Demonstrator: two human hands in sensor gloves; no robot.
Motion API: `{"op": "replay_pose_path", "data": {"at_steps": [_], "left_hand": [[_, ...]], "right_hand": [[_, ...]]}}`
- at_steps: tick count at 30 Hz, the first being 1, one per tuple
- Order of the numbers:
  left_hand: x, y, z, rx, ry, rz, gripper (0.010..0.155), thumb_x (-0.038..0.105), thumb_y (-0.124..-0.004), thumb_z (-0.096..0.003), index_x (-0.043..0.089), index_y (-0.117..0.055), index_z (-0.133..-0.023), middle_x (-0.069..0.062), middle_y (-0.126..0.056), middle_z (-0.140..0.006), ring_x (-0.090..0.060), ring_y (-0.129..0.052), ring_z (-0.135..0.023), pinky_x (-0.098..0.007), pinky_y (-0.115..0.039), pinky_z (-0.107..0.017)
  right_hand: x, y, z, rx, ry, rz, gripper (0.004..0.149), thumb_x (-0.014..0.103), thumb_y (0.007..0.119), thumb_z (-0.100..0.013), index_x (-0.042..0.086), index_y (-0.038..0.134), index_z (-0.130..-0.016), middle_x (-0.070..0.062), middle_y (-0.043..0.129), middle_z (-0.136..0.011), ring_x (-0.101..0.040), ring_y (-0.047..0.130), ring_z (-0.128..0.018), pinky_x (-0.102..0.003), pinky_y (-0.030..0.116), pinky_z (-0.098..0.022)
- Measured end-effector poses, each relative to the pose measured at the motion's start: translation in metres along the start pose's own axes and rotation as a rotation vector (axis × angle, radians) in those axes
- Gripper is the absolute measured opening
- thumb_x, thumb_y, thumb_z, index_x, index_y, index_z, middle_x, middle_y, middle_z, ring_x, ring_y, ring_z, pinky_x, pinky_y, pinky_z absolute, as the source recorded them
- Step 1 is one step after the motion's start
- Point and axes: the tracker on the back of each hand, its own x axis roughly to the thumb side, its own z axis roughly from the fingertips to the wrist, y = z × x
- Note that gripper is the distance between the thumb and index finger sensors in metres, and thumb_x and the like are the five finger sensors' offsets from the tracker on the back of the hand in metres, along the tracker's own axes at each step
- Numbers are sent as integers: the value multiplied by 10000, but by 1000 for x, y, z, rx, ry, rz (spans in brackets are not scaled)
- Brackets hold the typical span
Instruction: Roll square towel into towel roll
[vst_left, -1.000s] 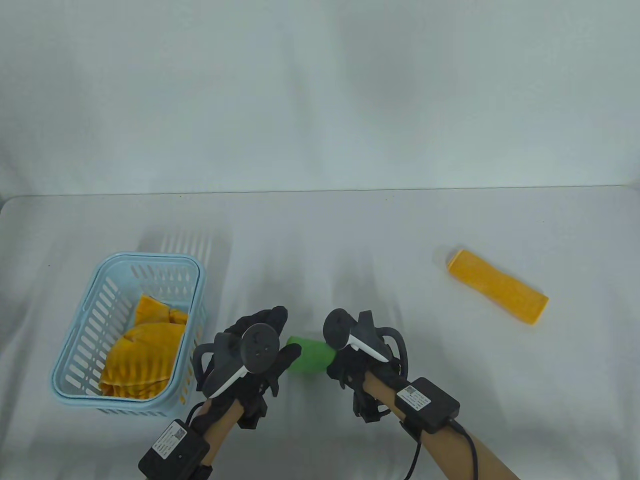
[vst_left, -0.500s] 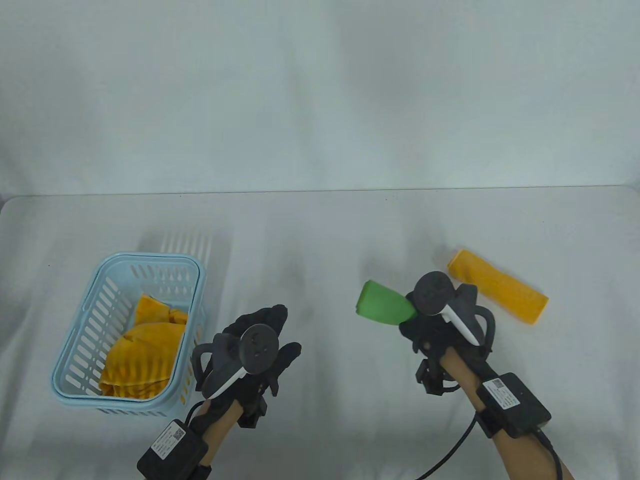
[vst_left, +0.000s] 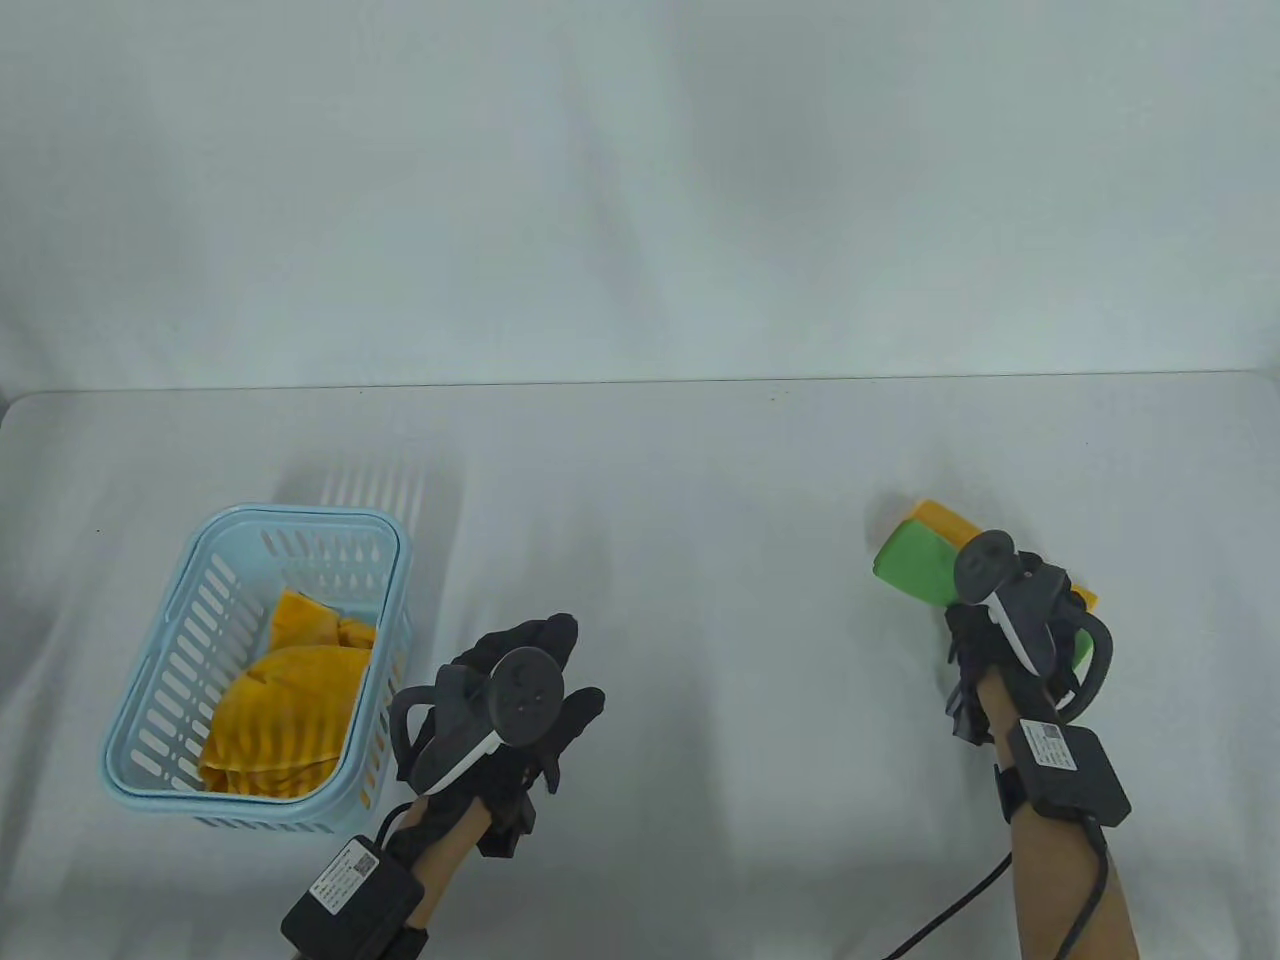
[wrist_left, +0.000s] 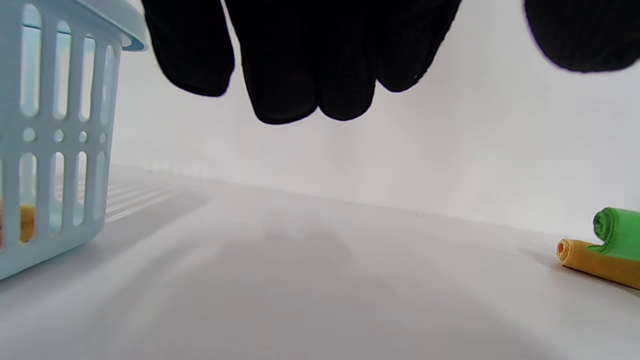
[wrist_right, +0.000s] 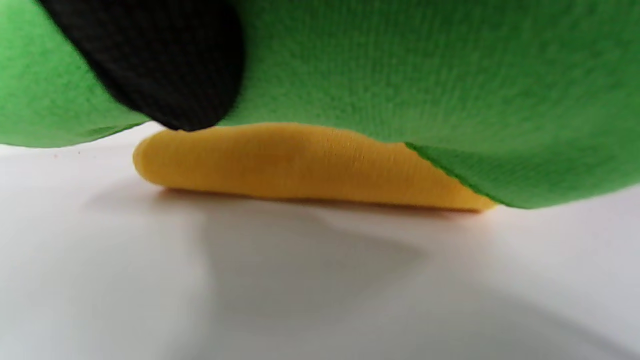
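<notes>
The left hand (vst_left: 520, 700) hangs free over the worktop (vst_left: 700, 600). Farther away, the right hand (vst_left: 1000, 620) grips the green towel roll (vst_left: 915, 565) on the yellow roll (wrist_left: 597, 260). If released carelessly, it may unroll or slide off.

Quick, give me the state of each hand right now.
Left hand: open, holding nothing, fingers spread above the table.
Right hand: grips the green roll, which sits over the yellow roll.
</notes>
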Motion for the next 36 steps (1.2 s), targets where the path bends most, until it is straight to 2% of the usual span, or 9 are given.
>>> {"op": "replay_pose_path", "data": {"at_steps": [3,10,15,22,28,32,36], "left_hand": [[0,-2,-1,-8,-2,-5,801,641,-723,-332,308,-592,-1048,18,-722,-1061,-303,-804,-956,-554,-667,-707],[1,-2,-1,-13,-1,-6,799,639,-723,-332,307,-595,-1047,15,-722,-1061,-304,-802,-957,-553,-666,-708],[1,-3,-2,-18,4,-14,799,640,-722,-332,309,-591,-1048,16,-721,-1061,-304,-803,-957,-554,-666,-708],[0,-3,-2,-20,6,-14,802,640,-722,-332,307,-589,-1050,16,-718,-1063,-305,-800,-959,-556,-665,-709],[0,-1,-2,-14,2,-6,803,641,-720,-333,306,-588,-1052,14,-712,-1069,-310,-795,-963,-557,-663,-709],[0,-1,-2,-8,0,-10,806,644,-715,-334,307,-584,-1054,12,-710,-1073,-314,-792,-968,-559,-661,-711],[0,-1,-1,-5,-4,-3,807,646,-711,-335,306,-584,-1056,9,-706,-1077,-318,-788,-971,-561,-659,-712]], "right_hand": [[5,14,-1,-5,-12,54,647,460,918,-257,350,670,-844,84,664,-914,-244,670,-890,-549,538,-718],[10,23,-4,5,-24,108,668,466,920,-253,361,654,-858,86,650,-925,-242,656,-897,-549,525,-723],[9,31,-4,36,-1,194,755,485,900,-252,377,569,-922,84,559,-988,-253,580,-943,-561,475,-739],[4,32,-1,102,7,200,860,530,873,-246,372,439,-971,87,447,-1047,-264,498,-994,-576,430,-752],[3,16,6,149,-9,172,900,583,828,-251,383,355,-991,93,345,-1098,-296,387,-1062,-604,380,-762],[8,1,14,141,-40,119,825,627,727,-288,419,345,-989,92,361,-1110,-312,368,-1080,-618,371,-759],[18,-18,25,104,-68,23,769,612,681,-312,410,375,-988,81,398,-1112,-323,400,-1079,-623,390,-753]]}}
